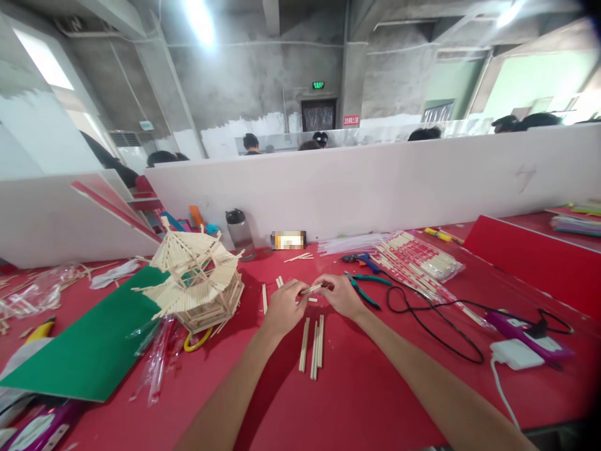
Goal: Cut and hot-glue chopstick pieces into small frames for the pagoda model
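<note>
Between them, my left hand [287, 305] and my right hand [342, 294] pinch short wooden sticks [312, 289] by the ends, just above the table. The fingers of both hands are closed on them, and their exact number is hard to make out. Right below my hands lie several loose wooden sticks [313, 347], roughly side by side. A few more sticks [264, 298] rest just left of my left hand. Farther left stands a tiered pavilion model [200, 282] built of thin sticks.
Pliers with teal handles [370, 279], a blue glue gun [369, 260] and its black cable [432, 305] lie to the right. Bagged chopsticks [422, 257] are behind. A bottle [239, 233] stands by the white partition [375, 188]. On the left lies a green board [89, 338].
</note>
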A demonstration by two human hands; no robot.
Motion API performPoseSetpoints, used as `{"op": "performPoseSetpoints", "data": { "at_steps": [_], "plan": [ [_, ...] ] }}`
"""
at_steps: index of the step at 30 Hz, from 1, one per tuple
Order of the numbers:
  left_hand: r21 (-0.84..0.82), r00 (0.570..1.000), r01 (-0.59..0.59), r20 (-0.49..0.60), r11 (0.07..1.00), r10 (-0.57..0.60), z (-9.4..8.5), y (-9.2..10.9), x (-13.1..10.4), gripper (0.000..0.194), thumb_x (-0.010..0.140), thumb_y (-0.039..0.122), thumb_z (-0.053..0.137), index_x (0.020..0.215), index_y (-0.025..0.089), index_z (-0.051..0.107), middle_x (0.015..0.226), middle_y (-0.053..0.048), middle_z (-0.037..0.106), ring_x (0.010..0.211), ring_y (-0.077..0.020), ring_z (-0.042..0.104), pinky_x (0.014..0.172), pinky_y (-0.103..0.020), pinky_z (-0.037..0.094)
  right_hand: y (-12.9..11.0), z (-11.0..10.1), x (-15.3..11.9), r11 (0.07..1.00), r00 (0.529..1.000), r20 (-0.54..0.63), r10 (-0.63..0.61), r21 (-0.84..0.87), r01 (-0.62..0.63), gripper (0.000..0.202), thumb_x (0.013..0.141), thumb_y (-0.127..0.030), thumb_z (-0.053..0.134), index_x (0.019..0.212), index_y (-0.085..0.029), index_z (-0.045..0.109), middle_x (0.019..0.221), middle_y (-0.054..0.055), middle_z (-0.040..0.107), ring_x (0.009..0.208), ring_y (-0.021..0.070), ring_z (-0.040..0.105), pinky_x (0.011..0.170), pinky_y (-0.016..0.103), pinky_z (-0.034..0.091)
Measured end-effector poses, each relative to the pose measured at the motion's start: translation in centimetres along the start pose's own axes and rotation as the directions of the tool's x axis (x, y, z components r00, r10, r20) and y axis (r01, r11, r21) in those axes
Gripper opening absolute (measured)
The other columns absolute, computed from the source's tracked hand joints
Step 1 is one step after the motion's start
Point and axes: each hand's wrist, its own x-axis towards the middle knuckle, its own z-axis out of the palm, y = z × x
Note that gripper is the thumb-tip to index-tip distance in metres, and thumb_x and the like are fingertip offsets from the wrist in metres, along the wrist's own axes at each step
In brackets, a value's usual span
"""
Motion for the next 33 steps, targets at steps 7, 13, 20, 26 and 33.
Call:
{"op": "performPoseSetpoints", "data": {
  "at_steps": [7, 13, 20, 26, 33],
  "plan": [
    [-0.030, 0.997, 0.079, 0.005, 0.996, -0.079, 0.9, -0.7, -0.2, 0.015, 0.095, 0.030, 0.051, 0.095, 0.023, 0.064, 0.091, -0.004, 0.069, 0.087, -0.0204, 0.065, 0.077, -0.030, 0.048, 0.0, -0.2, 0.2, 0.992, 0.998, 0.060, 0.031, 0.119, -0.038, 0.016, 0.081, -0.032, 0.070, 0.090, -0.018, 0.072, 0.086, 0.004, 0.074, 0.079, 0.0197, 0.068, 0.074, 0.030, 0.050],
    [-0.059, 0.995, 0.096, 0.024, 0.994, -0.095, 1.1, -0.4, -0.2, 0.017, 0.095, 0.034, 0.052, 0.095, 0.024, 0.065, 0.092, -0.003, 0.072, 0.085, -0.0201, 0.066, 0.077, -0.030, 0.048, 1.0, 0.2, 0.4, 0.954, 0.996, 0.059, 0.065, 0.290, -0.079, 0.020, 0.078, -0.035, 0.072, 0.086, -0.018, 0.069, 0.083, 0.004, 0.073, 0.079, 0.0194, 0.067, 0.076, 0.032, 0.052],
    [-0.201, 0.985, 0.154, -0.040, 0.967, -0.165, -1.0, -1.5, 0.4, 0.025, 0.095, 0.041, 0.051, 0.105, 0.024, 0.066, 0.099, -0.004, 0.074, 0.092, -0.0203, 0.069, 0.086, -0.032, 0.051, 2.0, 0.6, 0.6, 0.919, 0.995, 0.006, 0.100, 0.384, -0.094, 0.023, 0.079, -0.039, 0.070, 0.084, -0.018, 0.065, 0.077, 0.003, 0.070, 0.066, 0.0155, 0.062, 0.062, 0.027, 0.050],
    [-0.103, 0.962, 0.262, -0.052, 0.959, -0.269, -4.5, -5.1, 0.5, 0.024, 0.093, 0.037, 0.050, 0.103, 0.023, 0.066, 0.100, -0.004, 0.075, 0.089, -0.0214, 0.071, 0.082, -0.033, 0.053, 2.5, -0.8, 1.1, 0.958, 0.997, -0.007, 0.075, 0.277, -0.070, 0.019, 0.079, -0.036, 0.068, 0.075, -0.018, 0.063, 0.073, 0.003, 0.070, 0.070, 0.0174, 0.064, 0.070, 0.031, 0.051],
    [-0.042, 0.958, 0.107, 0.272, 0.993, -0.092, -2.4, -6.1, -0.5, 0.023, 0.087, 0.039, 0.061, 0.101, 0.025, 0.071, 0.100, -0.008, 0.075, 0.092, -0.0248, 0.070, 0.083, -0.033, 0.052, 2.1, -1.1, 0.8, 0.992, 0.997, 0.029, 0.066, 0.105, -0.069, 0.013, 0.080, -0.031, 0.065, 0.078, -0.018, 0.063, 0.075, 0.003, 0.069, 0.074, 0.0187, 0.066, 0.069, 0.030, 0.050]
  ]
}}
